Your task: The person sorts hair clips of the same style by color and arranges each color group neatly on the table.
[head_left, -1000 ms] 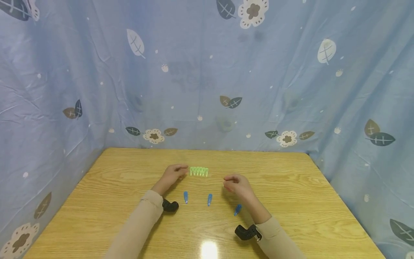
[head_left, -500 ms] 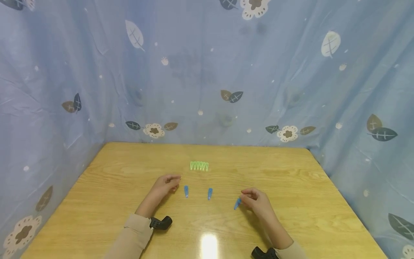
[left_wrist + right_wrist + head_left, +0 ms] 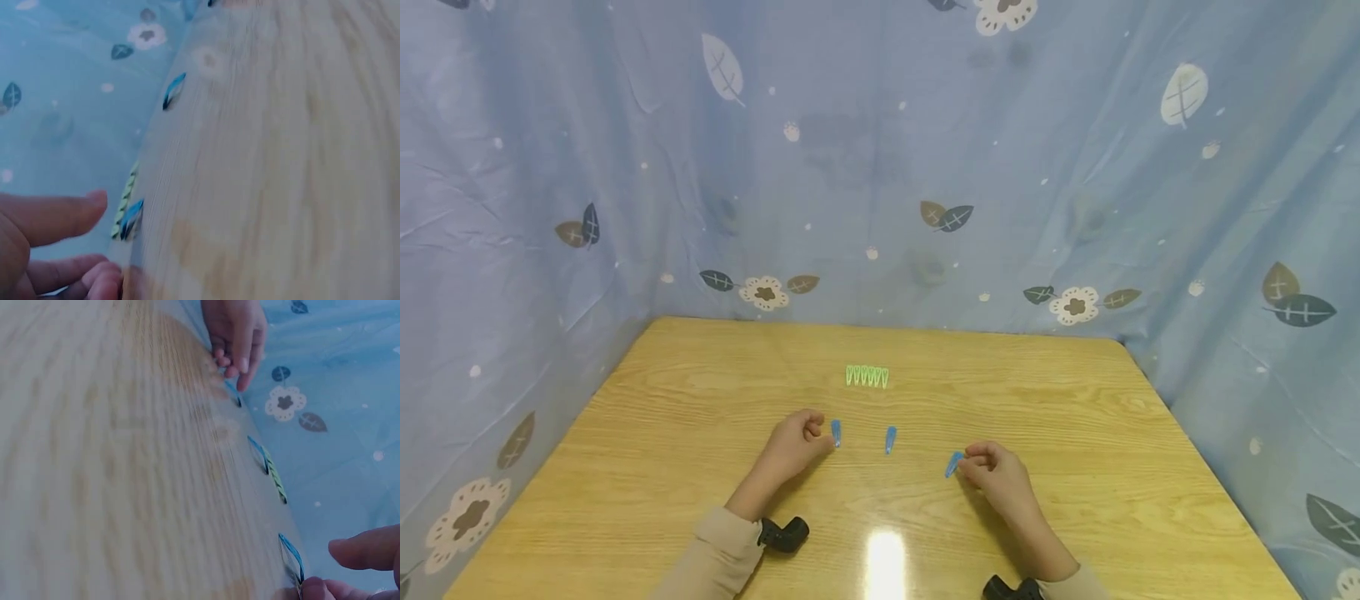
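Observation:
Three blue snap hair clips lie spread out on the wooden table. Beside the left blue clip [image 3: 837,432] is my left hand [image 3: 793,446], its thumb tip close to the clip and its fingers loosely bent. The middle blue clip [image 3: 891,440] lies between the hands, untouched. At the right blue clip [image 3: 953,464] my right hand [image 3: 1000,479] has its fingertips at the clip's near end. In the right wrist view the thumb [image 3: 365,548] stands away from that clip [image 3: 292,557], so it is not pinched.
A tight row of several pale green hair clips [image 3: 867,377] lies farther back on the wooden table [image 3: 737,367]. A blue patterned curtain [image 3: 865,167] hangs behind and at both sides. Black cameras [image 3: 785,535] sit on the wrists.
My right hand has come back toward me and to the right, reaching the right blue clip. My left hand has drawn back from beside the green row to the left blue clip.

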A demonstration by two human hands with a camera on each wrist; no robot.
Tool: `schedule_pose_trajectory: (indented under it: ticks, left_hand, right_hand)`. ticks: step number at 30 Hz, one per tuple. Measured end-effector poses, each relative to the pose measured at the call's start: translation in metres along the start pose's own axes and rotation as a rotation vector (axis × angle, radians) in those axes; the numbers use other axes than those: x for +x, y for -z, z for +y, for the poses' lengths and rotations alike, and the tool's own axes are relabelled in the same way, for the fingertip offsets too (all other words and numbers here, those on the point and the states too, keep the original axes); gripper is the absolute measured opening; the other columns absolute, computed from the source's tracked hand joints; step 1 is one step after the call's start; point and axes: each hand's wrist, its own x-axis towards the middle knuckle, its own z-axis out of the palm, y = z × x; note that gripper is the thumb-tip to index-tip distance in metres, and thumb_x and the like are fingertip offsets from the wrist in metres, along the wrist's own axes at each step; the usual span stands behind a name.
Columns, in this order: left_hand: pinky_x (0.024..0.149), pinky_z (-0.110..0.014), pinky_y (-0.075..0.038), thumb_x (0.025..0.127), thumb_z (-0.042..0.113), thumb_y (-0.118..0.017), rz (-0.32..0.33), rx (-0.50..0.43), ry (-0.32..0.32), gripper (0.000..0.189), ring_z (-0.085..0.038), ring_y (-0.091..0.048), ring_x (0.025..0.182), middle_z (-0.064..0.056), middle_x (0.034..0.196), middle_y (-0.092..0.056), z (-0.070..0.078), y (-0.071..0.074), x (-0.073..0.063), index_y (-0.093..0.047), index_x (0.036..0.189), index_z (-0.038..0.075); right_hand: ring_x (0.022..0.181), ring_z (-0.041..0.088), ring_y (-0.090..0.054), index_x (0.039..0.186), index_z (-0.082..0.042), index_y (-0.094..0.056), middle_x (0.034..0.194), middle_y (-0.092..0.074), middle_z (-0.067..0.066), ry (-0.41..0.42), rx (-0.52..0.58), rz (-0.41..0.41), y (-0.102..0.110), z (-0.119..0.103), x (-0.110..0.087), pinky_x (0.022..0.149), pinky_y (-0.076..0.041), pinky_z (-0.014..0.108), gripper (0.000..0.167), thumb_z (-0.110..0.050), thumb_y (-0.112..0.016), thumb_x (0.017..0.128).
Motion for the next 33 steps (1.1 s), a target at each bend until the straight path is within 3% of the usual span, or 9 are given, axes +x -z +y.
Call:
schedule_pose_trajectory:
  ticks: [15,24,33]
  left_hand:
    - [0.059,-0.028,-0.039,0.079,0.017,-0.077,0.059,0.164,-0.043,0.043,-0.017,-0.044,0.069,-0.004,0.077,-0.050,0.012,-0.016,0.004,-0.061,0.112,-0.005]
    - [0.065,-0.031,-0.049,0.078,0.010,-0.077,0.061,0.186,-0.004,0.033,-0.016,-0.053,0.070,-0.003,0.077,-0.057,0.020,-0.015,0.005,-0.061,0.104,-0.003]
    - [0.062,-0.031,-0.049,0.076,0.005,-0.076,0.106,0.148,-0.011,0.028,-0.016,-0.057,0.069,-0.004,0.076,-0.063,0.019,-0.012,0.007,-0.066,0.102,-0.002]
  right_hand:
    - [0.059,0.009,-0.050,0.096,0.005,-0.062,0.072,-0.056,0.000,0.203,-0.344,0.036,-0.012,-0.004,-0.003,0.049,-0.042,0.015,0.022,-0.009,-0.071,0.082]
    - [0.067,0.010,-0.056,0.097,0.006,-0.063,0.076,-0.060,0.002,0.213,-0.391,0.038,-0.014,-0.007,-0.002,0.058,-0.049,0.019,0.021,-0.002,-0.070,0.079]
    - [0.066,0.011,-0.051,0.100,0.006,-0.064,0.078,-0.057,0.002,0.177,-0.285,0.003,-0.012,-0.008,0.000,0.055,-0.044,0.016,0.021,0.002,-0.065,0.080]
